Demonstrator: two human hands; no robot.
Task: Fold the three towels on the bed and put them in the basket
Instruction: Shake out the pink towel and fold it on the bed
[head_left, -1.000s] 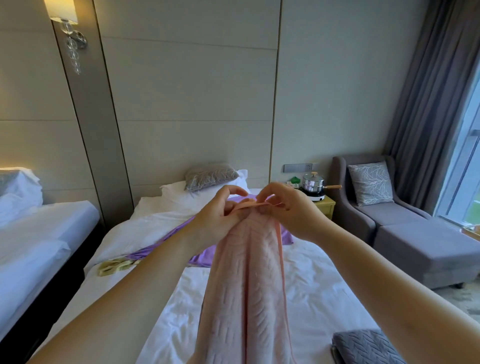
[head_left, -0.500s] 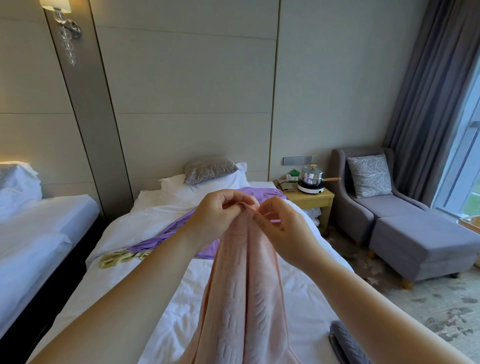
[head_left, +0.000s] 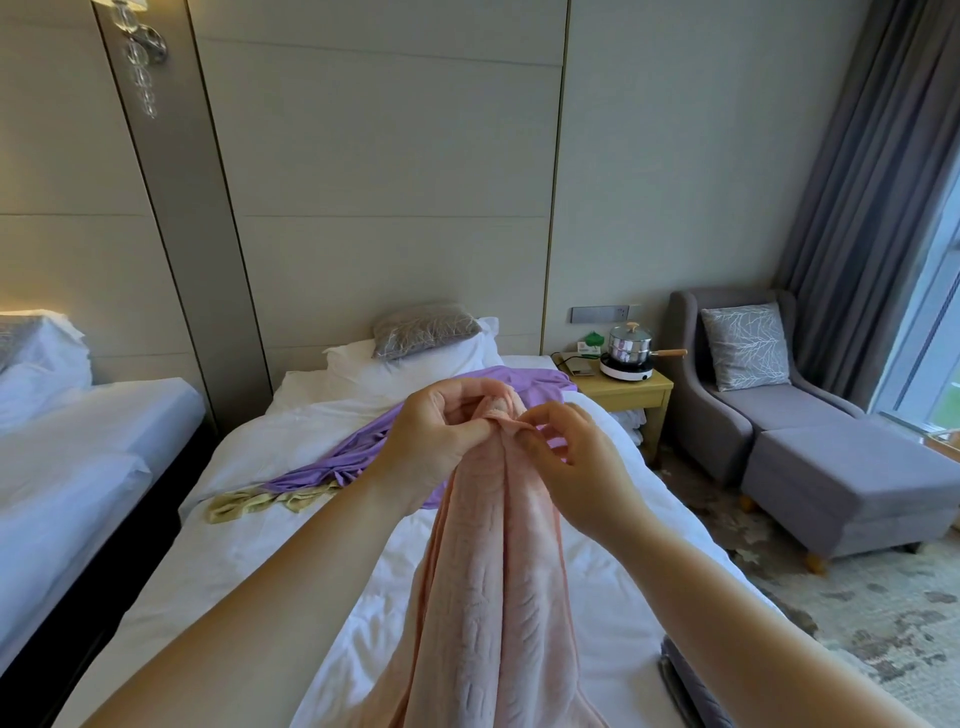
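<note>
A long pink towel (head_left: 488, 582) hangs lengthwise in front of me over the white bed (head_left: 270, 545). My left hand (head_left: 441, 441) grips its top edge, fingers curled round the bunched corners. My right hand (head_left: 566, 467) pinches the same top edge from the right, thumb and forefinger on the fabric. A purple towel (head_left: 358, 447) lies spread out on the bed behind my hands. A grey folded towel (head_left: 680, 686) shows at the bed's lower right edge, partly hidden by my right arm. No basket is in view.
A yellowish cloth (head_left: 254, 506) lies left of the purple towel. Pillows (head_left: 415, 343) sit at the headboard. A wooden nightstand (head_left: 628, 389) with a pot on a cooker stands right of the bed, then a grey armchair (head_left: 769, 410) with footstool. A second bed (head_left: 78, 467) is at left.
The view has dropped and shifted slightly. My hands have come closer together at the pink towel's top edge, the right hand's fingers re-pinching the corner beside the left hand.
</note>
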